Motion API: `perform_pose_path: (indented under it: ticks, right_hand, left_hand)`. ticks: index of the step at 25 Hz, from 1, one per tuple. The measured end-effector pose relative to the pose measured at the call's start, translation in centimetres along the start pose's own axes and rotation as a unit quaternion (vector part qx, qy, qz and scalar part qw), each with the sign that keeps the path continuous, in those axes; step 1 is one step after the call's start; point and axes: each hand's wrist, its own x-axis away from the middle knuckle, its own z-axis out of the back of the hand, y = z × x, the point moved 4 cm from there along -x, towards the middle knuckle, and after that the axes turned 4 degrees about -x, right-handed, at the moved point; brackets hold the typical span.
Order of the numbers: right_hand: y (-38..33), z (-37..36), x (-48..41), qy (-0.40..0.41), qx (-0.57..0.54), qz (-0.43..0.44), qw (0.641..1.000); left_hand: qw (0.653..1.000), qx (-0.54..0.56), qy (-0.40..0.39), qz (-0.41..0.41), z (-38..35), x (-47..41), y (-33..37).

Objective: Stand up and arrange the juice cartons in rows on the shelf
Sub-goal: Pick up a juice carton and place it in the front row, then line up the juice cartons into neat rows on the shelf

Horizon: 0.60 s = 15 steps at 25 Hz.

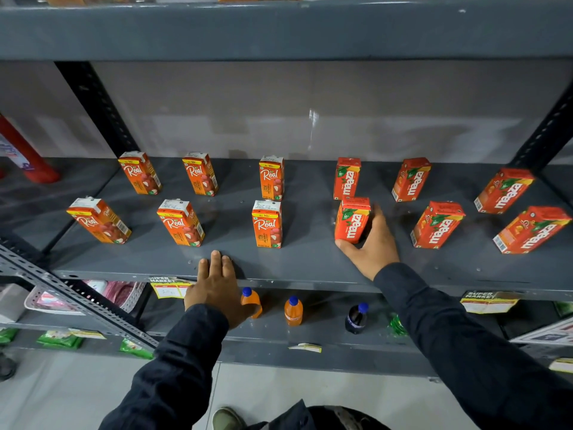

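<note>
Right hand on a front-row Maaza carton; twelve cartons upright in two rows on the grey shelf.

We note the right hand (370, 243) reaching forward from a dark sleeve, thumb at the near base and fingers wrapped round the right side of the near Maaza carton (353, 220), gripping it. That carton stands upright, long axis vertical, printed face toward us, right of centre on the shelf (310, 262). The left hand (217, 285) lies palm down, fingers extended and together, flat over the shelf's near edge, holding nothing. We record six Real cartons (267, 223) on the left and six Maaza cartons on the right, all standing, three per row, well apart.
</note>
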Motion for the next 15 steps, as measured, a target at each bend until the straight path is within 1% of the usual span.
perform_pose_path:
  ticks: [1,2,3,4,5,6,7,8,9,11,12,13,15]
  right_hand:
    - [-0.2,0.4,0.5,0.049,0.013,0.022,0.998]
    - [-0.6,0.7,1.4,0.107,0.042,0.071,0.991]
    - [-1.2,0.6,2.7,0.154,0.079,0.137,0.975]
    - [-2.0,-0.1,4.1,0.160,0.108,0.205,0.960]
    - [-2.7,-1.4,5.3,0.120,0.123,0.263,0.949]
    - [-3.4,-2.9,6.1,0.056,0.124,0.299,0.945]
    - [-4.1,-4.5,6.4,-0.007,0.116,0.302,0.946]
    - [-4.9,-6.0,6.2,-0.053,0.099,0.275,0.955]
    - [-5.6,-7.2,5.8,-0.078,0.076,0.233,0.966]
    - [-6.8,-9.3,4.4,-0.110,0.025,0.129,0.985]
    - [-7.0,-10.2,3.7,-0.125,0.017,0.089,0.988]
    - [-7.1,-10.9,3.2,-0.136,0.029,0.067,0.988]
    - [-7.1,-11.6,2.7,-0.130,0.094,0.067,0.985]
  left_hand:
    - [1.000,-0.008,0.004,0.005,-0.1,0.1,0.0]
    - [1.000,-0.023,0.013,0.008,-0.1,0.2,0.0]
    - [0.999,-0.041,0.024,0.009,-0.2,0.2,0.0]
    - [0.998,-0.054,0.033,0.009,-0.2,0.2,0.1]
    - [0.998,-0.055,0.037,0.007,-0.3,0.2,0.1]
    - [0.998,-0.045,0.036,0.005,-0.3,0.2,0.1]
    - [0.999,-0.031,0.034,0.002,-0.4,0.1,0.0]
    - [0.999,-0.019,0.031,-0.001,-0.5,0.1,0.0]
    - [0.999,-0.012,0.030,-0.005,-0.5,0.1,-0.1]
    - [0.999,-0.010,0.034,-0.010,-0.4,0.2,-0.2]
    - [0.999,-0.008,0.035,-0.012,-0.3,0.3,-0.2]
    - [0.999,-0.004,0.035,-0.013,-0.3,0.3,-0.3]
    - [0.999,0.003,0.034,-0.015,-0.3,0.4,-0.4]
